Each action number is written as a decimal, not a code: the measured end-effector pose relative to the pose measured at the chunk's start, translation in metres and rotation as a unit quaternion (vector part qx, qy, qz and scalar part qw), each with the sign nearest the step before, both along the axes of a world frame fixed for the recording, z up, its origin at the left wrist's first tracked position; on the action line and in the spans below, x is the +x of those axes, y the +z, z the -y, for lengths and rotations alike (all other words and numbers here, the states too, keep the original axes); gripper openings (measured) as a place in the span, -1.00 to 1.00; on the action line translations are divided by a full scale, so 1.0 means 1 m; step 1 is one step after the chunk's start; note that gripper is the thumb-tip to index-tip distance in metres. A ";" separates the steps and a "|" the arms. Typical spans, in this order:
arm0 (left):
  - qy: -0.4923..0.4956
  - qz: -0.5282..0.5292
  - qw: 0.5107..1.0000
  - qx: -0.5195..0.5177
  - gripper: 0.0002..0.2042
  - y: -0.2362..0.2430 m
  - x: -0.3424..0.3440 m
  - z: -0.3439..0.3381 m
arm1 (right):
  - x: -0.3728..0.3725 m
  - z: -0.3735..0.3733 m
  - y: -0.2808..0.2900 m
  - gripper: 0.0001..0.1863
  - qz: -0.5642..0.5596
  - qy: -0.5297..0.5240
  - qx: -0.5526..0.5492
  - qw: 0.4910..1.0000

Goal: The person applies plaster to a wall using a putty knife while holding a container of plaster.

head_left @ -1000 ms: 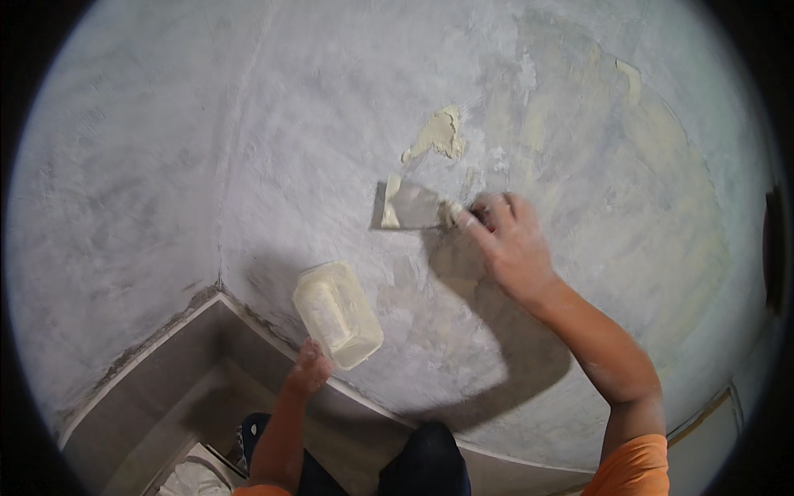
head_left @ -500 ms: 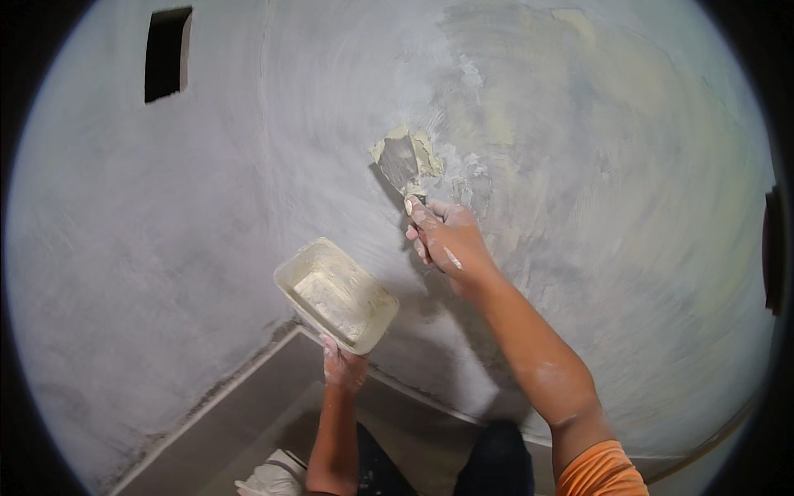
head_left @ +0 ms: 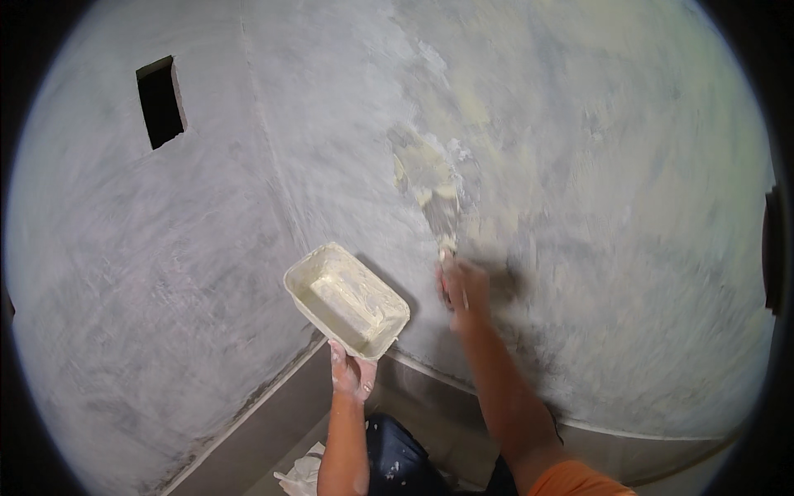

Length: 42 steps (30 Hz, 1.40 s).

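Though blurry, fingers [head_left: 465,277] snug round scraper [head_left: 441,217].

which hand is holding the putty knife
The right hand: it grips the putty knife at the grey wall, while the left hand holds the cream rectangular tub instead.

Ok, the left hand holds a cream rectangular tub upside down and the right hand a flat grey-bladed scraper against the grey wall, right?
Not upside down: in the head view, the cream rectangular tub opens toward the camera. The rest is right.
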State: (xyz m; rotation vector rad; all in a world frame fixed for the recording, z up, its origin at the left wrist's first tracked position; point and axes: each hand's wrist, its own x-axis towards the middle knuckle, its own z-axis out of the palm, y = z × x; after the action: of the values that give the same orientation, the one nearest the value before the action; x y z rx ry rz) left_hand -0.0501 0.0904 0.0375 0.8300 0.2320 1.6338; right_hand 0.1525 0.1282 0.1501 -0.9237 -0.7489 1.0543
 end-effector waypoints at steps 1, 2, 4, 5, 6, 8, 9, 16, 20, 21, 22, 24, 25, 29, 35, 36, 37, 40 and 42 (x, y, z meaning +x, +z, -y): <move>0.005 0.010 1.000 -0.006 -0.07 -0.001 0.002 0.000 | 0.002 0.007 -0.015 -0.69 -0.003 -0.001 -0.025 1.000; 0.007 0.008 1.000 -0.009 -0.07 -0.003 0.004 -0.001 | 0.004 0.016 -0.030 -0.69 -0.005 0.001 -0.028 1.000; 0.020 0.005 1.000 -0.010 -0.08 -0.006 0.000 -0.002 | 0.001 0.028 -0.055 -0.68 0.003 0.014 -0.085 0.996; 0.021 0.007 1.000 -0.010 -0.08 -0.007 0.000 -0.002 | 0.002 0.028 -0.059 -0.68 0.005 0.014 -0.085 0.996; 0.027 0.002 1.000 -0.015 -0.09 -0.008 0.000 -0.001 | 0.003 0.026 -0.063 -0.68 0.015 -0.002 -0.099 0.995; 0.036 -0.004 0.999 -0.022 -0.10 -0.008 -0.003 0.001 | 0.003 0.020 -0.059 -0.67 0.024 -0.015 -0.113 0.993; 0.037 -0.009 0.999 -0.015 -0.10 -0.008 -0.005 0.002 | 0.004 0.011 -0.045 -0.67 0.042 0.000 -0.043 0.998; 0.035 -0.024 0.999 -0.001 -0.11 0.007 -0.002 0.012 | -0.002 -0.042 0.086 -0.66 0.033 0.011 0.124 0.992; 0.009 -0.010 1.000 -0.002 -0.14 0.015 0.006 0.012 | -0.022 -0.056 0.059 -0.67 -0.023 -0.106 0.162 0.981; 0.012 -0.006 1.000 -0.013 -0.14 0.012 0.004 0.010 | -0.026 -0.050 0.048 -0.67 -0.022 -0.110 0.159 0.981; 0.014 -0.001 1.000 -0.025 -0.15 0.011 0.004 0.009 | -0.030 -0.041 0.036 -0.67 -0.074 -0.120 0.115 0.983; 0.015 0.010 1.000 -0.021 -0.15 0.014 0.010 0.006 | -0.032 -0.031 -0.004 -0.67 -0.148 -0.129 0.091 0.976; 0.021 0.020 0.999 -0.018 -0.15 0.013 0.012 0.005 | -0.035 -0.031 -0.034 -0.68 -0.170 -0.127 0.109 0.971; 0.056 0.009 0.998 -0.005 -0.14 0.005 0.000 0.005 | -0.039 -0.009 -0.094 -0.69 0.033 -0.117 0.025 0.992; 0.078 0.017 0.997 0.001 -0.13 0.001 -0.007 0.004 | -0.048 -0.035 -0.007 -0.74 0.034 0.044 0.116 0.992; 0.077 0.014 0.997 0.004 -0.13 0.004 -0.002 0.004 | -0.045 -0.039 0.021 -0.74 0.033 0.100 0.114 0.988; 0.072 0.012 0.997 0.003 -0.14 0.007 0.000 0.004 | -0.043 -0.043 0.045 -0.75 0.033 0.151 0.108 0.982; 0.059 0.007 0.998 0.000 -0.13 0.005 0.003 0.002 | -0.038 -0.073 0.075 -0.71 -0.023 0.180 0.044 0.983; 0.059 0.010 0.998 -0.005 -0.12 0.006 0.005 0.003 | -0.031 -0.074 0.055 -0.71 -0.019 0.150 0.055 0.987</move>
State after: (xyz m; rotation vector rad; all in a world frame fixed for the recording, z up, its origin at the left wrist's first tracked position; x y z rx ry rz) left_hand -0.0450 0.0870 0.0435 0.8035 0.2794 1.7485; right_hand 0.1217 0.2023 0.2055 -0.7073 -0.9239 1.2762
